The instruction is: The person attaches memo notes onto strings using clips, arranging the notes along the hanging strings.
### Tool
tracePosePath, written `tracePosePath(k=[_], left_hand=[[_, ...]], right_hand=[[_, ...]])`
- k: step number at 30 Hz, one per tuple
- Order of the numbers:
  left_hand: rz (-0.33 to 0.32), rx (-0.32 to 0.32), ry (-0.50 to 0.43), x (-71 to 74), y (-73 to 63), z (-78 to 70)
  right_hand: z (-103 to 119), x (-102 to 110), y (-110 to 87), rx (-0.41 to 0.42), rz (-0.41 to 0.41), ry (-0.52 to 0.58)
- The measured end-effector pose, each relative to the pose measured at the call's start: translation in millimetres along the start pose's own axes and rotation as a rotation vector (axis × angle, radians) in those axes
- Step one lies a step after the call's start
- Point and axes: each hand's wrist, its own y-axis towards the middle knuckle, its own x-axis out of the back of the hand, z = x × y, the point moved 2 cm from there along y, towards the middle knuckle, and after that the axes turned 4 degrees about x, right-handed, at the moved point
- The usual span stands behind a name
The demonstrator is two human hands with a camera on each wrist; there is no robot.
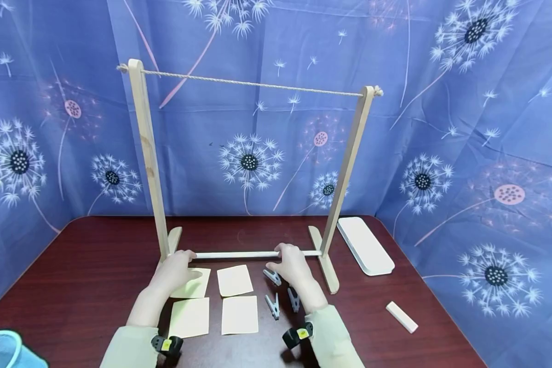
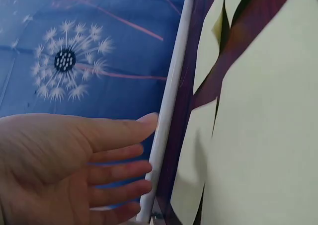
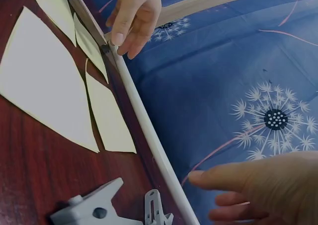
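Note:
A wooden frame (image 1: pixel 150 158) stands on the table, with a rope (image 1: pixel 253 83) strung between its post tops and a white rod (image 1: pixel 239 254) across its base. My left hand (image 1: pixel 175 272) is at the rod's left end; in the left wrist view its thumb and fingers are extended, tips right at the rod. Toward the rod's right end, my right hand (image 1: pixel 294 265) has its thumb and fingers stretched out beside it, holding nothing. Several pale yellow paper squares (image 1: pixel 240 315) lie before the rod. Three grey clothespins (image 1: pixel 273 306) lie near my right hand.
At the right back lies a white oblong tray-like piece (image 1: pixel 366 246), with a small white block (image 1: pixel 402 317) closer to me. A blue mesh basket (image 1: pixel 27 357) stands at the front left. Patterned blue cloth (image 1: pixel 202 168) hangs behind the dark red table (image 1: pixel 73 276).

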Motion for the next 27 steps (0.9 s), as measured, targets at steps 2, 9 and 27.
tracePosePath(k=[2,9,27], left_hand=[[0.025,-0.026,0.002,-0.3,0.8,3.2],[0.099,-0.078,0.041,-2.0,3.1,9.9],[0.135,-0.123,0.097,-12.3,2.5,12.1]], right_hand=[[-3,-2,0.4,-0.015,0.028,-0.015],[-6,-9,-2.4,-0.098,0.093,-0.063],[-1,-26,-3.6,-0.106,0.045,-0.184]])
